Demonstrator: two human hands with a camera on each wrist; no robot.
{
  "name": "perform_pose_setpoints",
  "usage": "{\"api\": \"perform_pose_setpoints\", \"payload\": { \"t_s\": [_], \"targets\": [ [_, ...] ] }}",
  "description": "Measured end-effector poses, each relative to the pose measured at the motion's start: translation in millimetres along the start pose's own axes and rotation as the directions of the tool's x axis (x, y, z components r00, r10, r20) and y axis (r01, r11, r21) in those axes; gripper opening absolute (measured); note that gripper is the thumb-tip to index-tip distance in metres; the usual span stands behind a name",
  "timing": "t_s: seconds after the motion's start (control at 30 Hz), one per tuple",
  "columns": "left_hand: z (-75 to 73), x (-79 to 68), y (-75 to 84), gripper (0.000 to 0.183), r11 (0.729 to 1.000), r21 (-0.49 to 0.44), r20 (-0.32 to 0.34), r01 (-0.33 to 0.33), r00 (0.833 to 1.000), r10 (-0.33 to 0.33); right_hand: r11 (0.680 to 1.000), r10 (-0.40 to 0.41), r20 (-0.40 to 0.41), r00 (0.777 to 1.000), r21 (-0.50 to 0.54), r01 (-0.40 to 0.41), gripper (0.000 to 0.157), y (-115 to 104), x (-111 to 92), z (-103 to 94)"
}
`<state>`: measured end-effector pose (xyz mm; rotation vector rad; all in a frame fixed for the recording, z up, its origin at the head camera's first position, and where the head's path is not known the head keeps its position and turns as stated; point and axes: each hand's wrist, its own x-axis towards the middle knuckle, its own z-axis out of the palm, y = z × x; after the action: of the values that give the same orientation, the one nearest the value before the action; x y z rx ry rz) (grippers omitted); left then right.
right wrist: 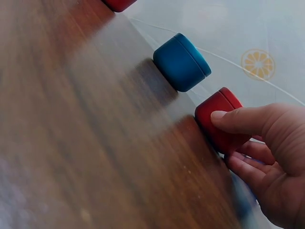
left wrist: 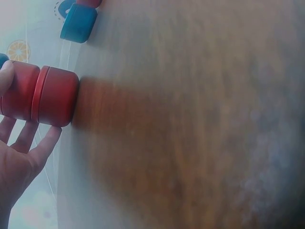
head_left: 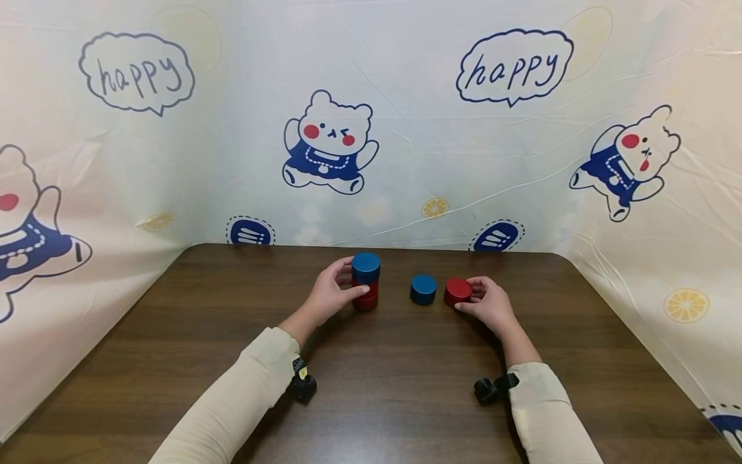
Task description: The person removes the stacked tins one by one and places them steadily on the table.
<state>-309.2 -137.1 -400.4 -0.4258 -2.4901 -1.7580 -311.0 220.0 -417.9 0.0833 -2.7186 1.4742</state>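
My left hand (head_left: 333,293) grips an upright stack of small round lidded tins, thumb on the near side and fingers behind. A blue tin (head_left: 366,267) tops the stack, above a red tin (left wrist: 21,90) and a bottom red tin (left wrist: 57,95) that meets the table. Over to the right, my right hand (head_left: 489,306) pinches a separate red tin (right wrist: 217,114) between thumb and fingers; it sits on the tabletop. Between the stack and that tin stands another blue tin (head_left: 423,290), touched by neither hand.
The brown wooden table (head_left: 371,386) reaches back to a pale printed cloth (head_left: 417,161) with bears and lettering, which also rises along both sides. A small black device is strapped at each wrist, the left device (head_left: 304,386) and the right device (head_left: 488,390).
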Motion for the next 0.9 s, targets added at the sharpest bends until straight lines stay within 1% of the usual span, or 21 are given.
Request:
{"api": "perform_pose_setpoints", "payload": {
  "t_s": [0.17,0.27,0.43,0.7,0.9],
  "targets": [
    [0.6,-0.3,0.2,0.063,1.0,0.0,0.0,-0.001,1.0,0.001,1.0,0.013,-0.001,1.0,0.025,-0.013,0.067,0,0,-0.2],
    [0.8,-0.5,-0.1,0.063,1.0,0.0,-0.002,-0.001,1.0,0.001,0.998,0.018,0.003,1.0,0.058,-0.018,0.069,0,-1,-0.6],
    [1.0,-0.3,-1.1,0.064,1.0,0.001,-0.003,-0.003,1.0,0.003,0.991,0.01,-0.001,1.0,0.13,-0.01,0.068,-2,-3,-1.5],
    [0.8,-0.9,-0.3,0.064,1.0,0.001,-0.004,-0.003,1.0,0.003,0.969,-0.034,-0.06,0.998,0.242,0.048,0.066,-7,-3,-1.6],
    [1.1,-0.7,-0.1,0.063,1.0,0.003,-0.006,-0.007,1.0,0.007,0.942,-0.069,-0.112,0.991,0.32,0.102,0.062,-10,-4,-0.9]
  ]
}}
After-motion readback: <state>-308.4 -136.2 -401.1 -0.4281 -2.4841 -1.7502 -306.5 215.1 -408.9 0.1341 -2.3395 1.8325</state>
